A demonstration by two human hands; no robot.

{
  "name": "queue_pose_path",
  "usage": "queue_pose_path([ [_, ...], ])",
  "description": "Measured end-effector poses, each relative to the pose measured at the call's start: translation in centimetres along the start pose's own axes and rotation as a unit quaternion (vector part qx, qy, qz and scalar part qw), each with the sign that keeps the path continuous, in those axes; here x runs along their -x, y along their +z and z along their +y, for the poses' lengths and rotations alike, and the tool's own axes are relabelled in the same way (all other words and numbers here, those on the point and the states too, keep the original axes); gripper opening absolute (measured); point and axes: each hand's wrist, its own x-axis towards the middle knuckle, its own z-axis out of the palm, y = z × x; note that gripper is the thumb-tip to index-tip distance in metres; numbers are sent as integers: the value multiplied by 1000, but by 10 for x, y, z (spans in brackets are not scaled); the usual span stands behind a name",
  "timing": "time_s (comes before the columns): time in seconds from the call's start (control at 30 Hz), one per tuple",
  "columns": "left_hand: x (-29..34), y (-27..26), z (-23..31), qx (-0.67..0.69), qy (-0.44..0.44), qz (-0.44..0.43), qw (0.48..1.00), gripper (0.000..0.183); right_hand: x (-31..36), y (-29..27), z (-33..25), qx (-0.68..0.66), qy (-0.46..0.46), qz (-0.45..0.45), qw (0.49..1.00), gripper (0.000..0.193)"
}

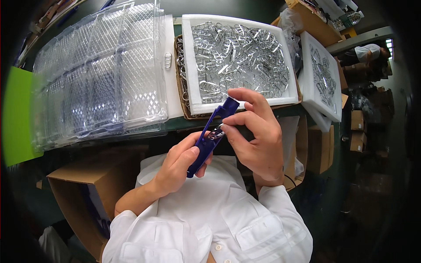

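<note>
My left hand grips a long, dark blue plastic casing by its lower end, tilted with its upper end toward the far right. A slot runs along its middle. In that slot sits a small shiny metal piece, and the thumb and a finger of my right hand pinch its upper end. Another right finger reaches over the casing's top end. Just beyond, a white foam tray holds a heap of loop-shaped metal pieces.
Stacked clear plastic trays cover the left of the table. One loose metal loop lies beside them. A second foam tray tilts at the right. Cardboard boxes stand below the table, and another person is far right.
</note>
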Motion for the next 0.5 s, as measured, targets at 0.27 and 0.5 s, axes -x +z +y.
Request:
queue_pose_path([
  [0.27, 3, -12, -6, -18, 2, 4, 1000, 51, -2, 18, 10, 53, -78, -23, 995, 14],
  [0.5, 3, -17, -12, -112, 38, 38, 992, 45, 4, 34, 26, 29, -55, -75, 995, 17],
])
